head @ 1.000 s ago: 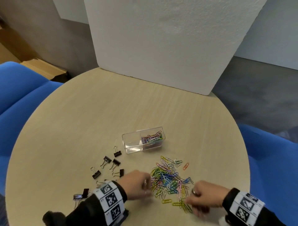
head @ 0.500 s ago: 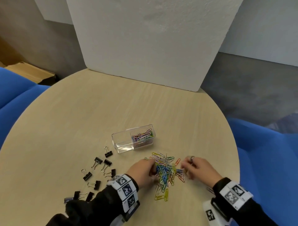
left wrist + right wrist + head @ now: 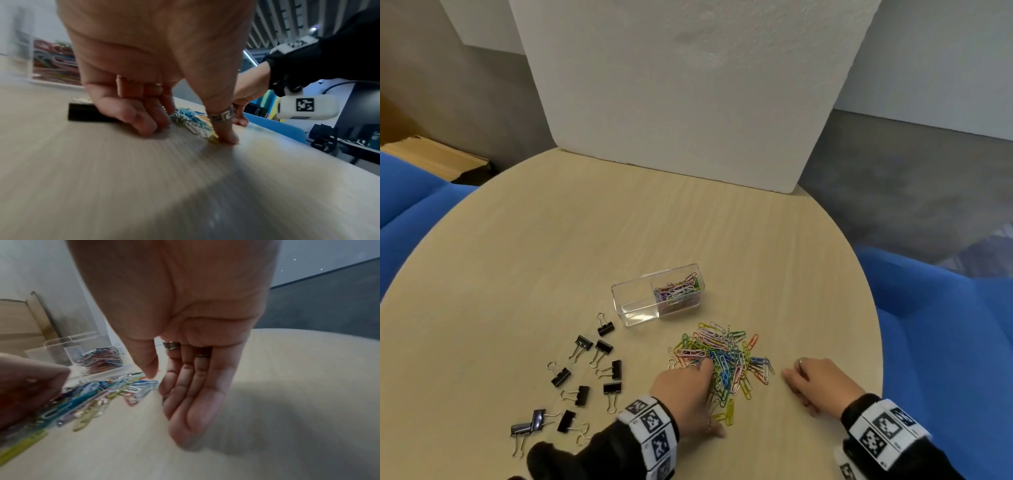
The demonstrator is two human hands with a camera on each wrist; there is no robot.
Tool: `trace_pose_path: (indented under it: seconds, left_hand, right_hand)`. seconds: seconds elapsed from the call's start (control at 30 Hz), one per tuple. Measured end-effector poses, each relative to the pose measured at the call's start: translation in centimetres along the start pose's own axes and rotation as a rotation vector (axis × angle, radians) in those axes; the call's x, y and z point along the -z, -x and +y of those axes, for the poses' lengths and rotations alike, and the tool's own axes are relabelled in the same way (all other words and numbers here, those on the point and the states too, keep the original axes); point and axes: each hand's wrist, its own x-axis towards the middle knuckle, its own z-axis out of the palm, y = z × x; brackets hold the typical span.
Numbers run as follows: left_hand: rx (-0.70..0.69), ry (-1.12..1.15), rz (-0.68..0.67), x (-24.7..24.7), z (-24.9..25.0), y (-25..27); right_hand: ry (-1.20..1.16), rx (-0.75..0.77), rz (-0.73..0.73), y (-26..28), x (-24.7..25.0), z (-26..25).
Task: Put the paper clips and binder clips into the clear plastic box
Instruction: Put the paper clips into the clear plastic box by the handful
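The clear plastic box (image 3: 634, 303) stands mid-table, with coloured paper clips in its right compartment and its left compartment bare. A pile of coloured paper clips (image 3: 726, 354) lies just in front of it. My left hand (image 3: 686, 389) rests on the pile's left edge, fingers and thumb spread on the table with clips between them (image 3: 191, 121). My right hand (image 3: 815, 377) stands edge-down on the table just right of the pile, fingers straight and holding nothing (image 3: 191, 394). Several black binder clips (image 3: 585, 373) are scattered to the left.
The round wooden table (image 3: 619, 233) has a white foam board (image 3: 688, 85) standing along its far edge. Blue seats sit at the left (image 3: 410, 205) and right (image 3: 945, 325). The table's right rim is close to my right wrist.
Both hands pushed the clips into a tighter pile. My right hand has since drawn back to the right, off the pile. My left hand stays on the pile's left side.
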Motion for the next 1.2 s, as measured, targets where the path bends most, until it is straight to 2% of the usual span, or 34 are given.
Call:
trace_pose_path:
  seconds: [0.2,0.27,0.33,0.4,0.5,0.63,0.73,0.8,0.87,0.97,1.07,1.1,1.2]
  left_hand:
    - [0.035,0.059,0.077,1.3,0.2,-1.5]
    - [0.045,0.131,0.132,1.7,-0.4,-1.3]
    - [0.070,0.202,0.221,1.9,-1.4,-0.9]
    - [0.103,0.229,0.285,1.7,-2.4,-0.7]
    - [0.146,0.222,0.276,0.9,-3.4,-1.0]
    - [0.083,0.443,0.221,0.7,-3.4,-1.3]
    - [0.065,0.599,0.279,1.3,-3.6,-1.3]
    - [0.050,0.663,0.366,2.1,-4.0,-1.0]
    - [-0.004,0.616,0.491,3.3,-4.4,-0.5]
    - [-0.096,0.431,0.684,5.6,-4.8,0.2]
    - [-0.062,0.223,0.840,7.8,-5.7,0.3]
    - [-0.026,0.183,0.822,8.4,-6.1,0.2]
    - [0.085,0.106,0.591,9.5,-7.2,-0.4]
  right_hand:
    - [-0.174,0.169,-0.005,-1.0,-1.7,-4.4]
    - [-0.278,0.158,0.080,-1.2,-1.5,-4.7]
    - [-0.226,0.133,0.227,-1.4,-1.1,-4.0]
    - [-0.093,0.101,0.296,-1.4,-1.2,-3.2]
    - [-0.056,0.123,0.244,-1.2,-2.7,-3.3]
    - [-0.141,0.232,0.174,-1.0,-4.4,-5.4]
    - [-0.165,0.232,0.251,-1.4,-4.2,-5.9]
    - [-0.069,0.236,0.292,-1.8,-3.9,-5.8]
    - [-0.020,0.250,0.247,-2.2,-3.9,-5.9]
    - [0.062,0.285,0.185,-2.8,-4.3,-6.5]
    - [0.102,0.326,0.205,-3.1,-4.8,-7.2]
    - [0.095,0.338,0.219,-3.2,-5.0,-7.4]
    - [0.047,0.350,0.228,-3.3,-5.3,-7.8]
